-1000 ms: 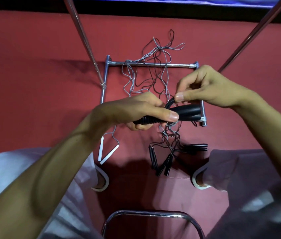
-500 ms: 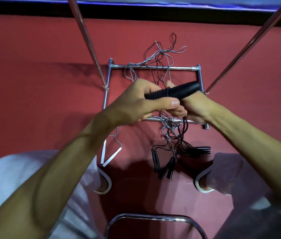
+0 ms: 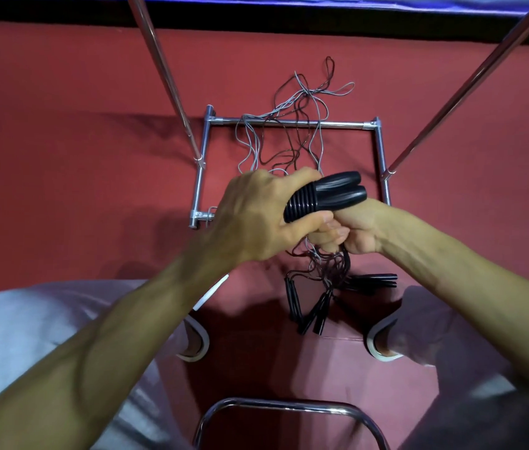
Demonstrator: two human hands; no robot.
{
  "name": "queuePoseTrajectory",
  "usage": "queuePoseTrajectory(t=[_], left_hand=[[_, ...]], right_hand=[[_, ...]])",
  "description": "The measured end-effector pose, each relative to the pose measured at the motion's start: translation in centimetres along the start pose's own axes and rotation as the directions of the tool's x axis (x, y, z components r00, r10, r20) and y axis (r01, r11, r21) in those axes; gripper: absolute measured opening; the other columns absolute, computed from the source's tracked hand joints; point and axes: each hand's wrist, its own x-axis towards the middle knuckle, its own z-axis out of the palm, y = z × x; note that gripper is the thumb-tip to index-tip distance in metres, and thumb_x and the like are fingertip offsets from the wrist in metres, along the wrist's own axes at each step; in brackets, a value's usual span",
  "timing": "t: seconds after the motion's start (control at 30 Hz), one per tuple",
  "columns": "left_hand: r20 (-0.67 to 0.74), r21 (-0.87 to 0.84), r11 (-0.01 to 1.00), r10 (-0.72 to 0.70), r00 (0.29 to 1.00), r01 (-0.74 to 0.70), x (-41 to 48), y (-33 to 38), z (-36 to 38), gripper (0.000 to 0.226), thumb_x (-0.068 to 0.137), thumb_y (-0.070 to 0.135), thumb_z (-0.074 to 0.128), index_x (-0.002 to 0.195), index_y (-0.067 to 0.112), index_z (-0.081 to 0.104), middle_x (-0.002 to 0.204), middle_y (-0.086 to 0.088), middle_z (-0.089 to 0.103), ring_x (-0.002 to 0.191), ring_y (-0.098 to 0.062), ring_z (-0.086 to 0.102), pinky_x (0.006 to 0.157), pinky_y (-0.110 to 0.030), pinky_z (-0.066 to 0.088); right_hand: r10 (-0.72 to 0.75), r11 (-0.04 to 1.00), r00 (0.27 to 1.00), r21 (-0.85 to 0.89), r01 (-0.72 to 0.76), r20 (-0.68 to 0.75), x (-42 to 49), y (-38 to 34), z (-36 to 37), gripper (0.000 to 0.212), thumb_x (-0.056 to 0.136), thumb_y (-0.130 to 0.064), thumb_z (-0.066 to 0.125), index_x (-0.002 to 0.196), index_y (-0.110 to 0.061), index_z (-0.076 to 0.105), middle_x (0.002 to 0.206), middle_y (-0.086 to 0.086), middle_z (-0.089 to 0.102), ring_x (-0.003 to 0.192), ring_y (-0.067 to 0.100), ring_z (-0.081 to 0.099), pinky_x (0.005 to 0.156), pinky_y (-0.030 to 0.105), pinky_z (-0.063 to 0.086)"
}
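Note:
Two black ribbed skipping-rope handles (image 3: 328, 194) lie side by side in my left hand (image 3: 256, 216), which grips them at their ribbed end. My right hand (image 3: 357, 228) sits just below and right of them, its fingers curled round the black cord (image 3: 347, 258) that hangs down from the handles. Under both hands a tangle of thin black and grey ropes (image 3: 289, 138) drapes over a metal frame (image 3: 289, 122) on the red floor. More black handles (image 3: 315, 313) lie below the tangle.
Two slanted metal poles (image 3: 165, 79) (image 3: 470, 79) rise from the frame's sides. A white handle (image 3: 211, 292) peeks out beside my left forearm. A chrome chair bar (image 3: 289, 407) is at the bottom, with my knees and white shoes (image 3: 198, 345) on either side.
My right hand dropped from above the handles to below them and closed on the cord. My left hand turned the handles so their ends point up and right.

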Motion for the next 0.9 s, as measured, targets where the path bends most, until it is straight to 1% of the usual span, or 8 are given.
queuePoseTrajectory(t=[0.23,0.33,0.43,0.57,0.67,0.73,0.8,0.9], left_hand=[[0.023,-0.069,0.992,-0.100,0.995,0.101,0.5,0.2,0.3,0.037,0.085,0.057,0.066,0.099,0.023,0.067,0.057,0.009,0.051,0.056,-0.019,0.054,0.058,-0.034,0.046],[0.053,-0.244,0.951,-0.179,0.982,0.187,1.3,-0.2,0.4,0.029,0.086,0.050,0.070,0.093,0.022,0.067,0.063,0.011,0.064,0.060,-0.011,0.059,0.060,-0.033,0.046],[0.038,-0.401,0.864,-0.316,0.948,0.305,2.0,-1.2,0.0,0.027,0.086,0.044,0.072,0.086,0.018,0.067,0.054,0.011,0.052,0.052,-0.011,0.045,0.054,-0.035,0.038],[0.038,-0.499,0.791,-0.388,0.921,0.354,2.2,-1.7,-0.5,0.026,0.089,0.041,0.070,0.084,0.015,0.065,0.052,0.009,0.044,0.047,-0.011,0.038,0.052,-0.034,0.031],[-0.012,-0.312,0.920,-0.255,0.967,0.238,1.7,-1.7,-1.2,0.030,0.087,0.049,0.069,0.092,0.020,0.064,0.060,0.005,0.050,0.055,-0.016,0.046,0.055,-0.038,0.040],[-0.004,-0.095,0.984,-0.151,0.989,0.150,1.4,-1.4,-1.5,0.037,0.085,0.058,0.066,0.103,0.027,0.062,0.064,0.004,0.054,0.060,-0.021,0.053,0.059,-0.037,0.047],[0.014,0.046,0.993,-0.111,0.994,0.110,1.1,-0.8,-1.4,0.040,0.084,0.064,0.063,0.107,0.031,0.058,0.066,0.006,0.057,0.064,-0.029,0.059,0.061,-0.038,0.051],[0.006,0.065,0.995,-0.076,0.997,0.075,1.0,-0.2,-0.8,0.041,0.083,0.062,0.065,0.107,0.029,0.060,0.064,0.008,0.053,0.064,-0.032,0.059,0.061,-0.039,0.052]], right_hand=[[-0.146,0.952,0.966,-0.295,0.079,-0.212,0.3,0.3,0.3,0.032,0.093,-0.003,0.030,0.068,-0.016,0.044,0.050,-0.001,0.038,0.041,0.008,0.027,0.041,0.019,0.015],[-0.273,0.919,0.929,-0.354,0.174,-0.251,0.0,-0.4,0.2,0.032,0.093,-0.009,0.037,0.065,-0.012,0.050,0.055,0.006,0.043,0.043,0.015,0.032,0.043,0.022,0.020],[-0.332,0.904,0.901,-0.369,0.219,-0.280,-1.0,-1.6,-0.6,0.043,0.102,-0.028,0.050,0.065,-0.010,0.061,0.053,0.005,0.047,0.044,0.017,0.036,0.043,0.024,0.027],[-0.521,0.816,0.815,-0.427,0.390,-0.252,-2.3,-2.7,-1.6,0.035,0.104,-0.021,0.052,0.095,0.011,0.065,0.065,0.012,0.059,0.050,0.021,0.044,0.048,0.029,0.033],[-0.459,0.888,0.864,-0.129,0.441,-0.208,-3.6,-3.5,-1.8,0.048,0.098,-0.047,0.041,0.110,-0.006,0.062,0.073,0.022,0.062,0.054,0.025,0.045,0.051,0.032,0.032],[-0.465,0.878,0.861,-0.232,0.419,-0.207,-4.0,-3.4,-0.9,0.065,0.093,-0.072,0.038,0.098,-0.013,0.066,0.071,0.016,0.060,0.057,0.023,0.045,0.052,0.031,0.031],[-0.534,0.822,0.791,-0.400,0.405,-0.298,-3.4,-2.7,0.6,0.067,0.094,-0.074,0.041,0.085,-0.013,0.067,0.062,0.004,0.055,0.052,0.017,0.043,0.049,0.025,0.029],[-0.651,0.756,0.569,-0.491,0.432,-0.503,-1.3,-1.3,1.5,0.061,0.098,-0.062,0.051,0.075,-0.007,0.062,0.057,-0.003,0.050,0.051,0.012,0.042,0.053,0.027,0.033]])
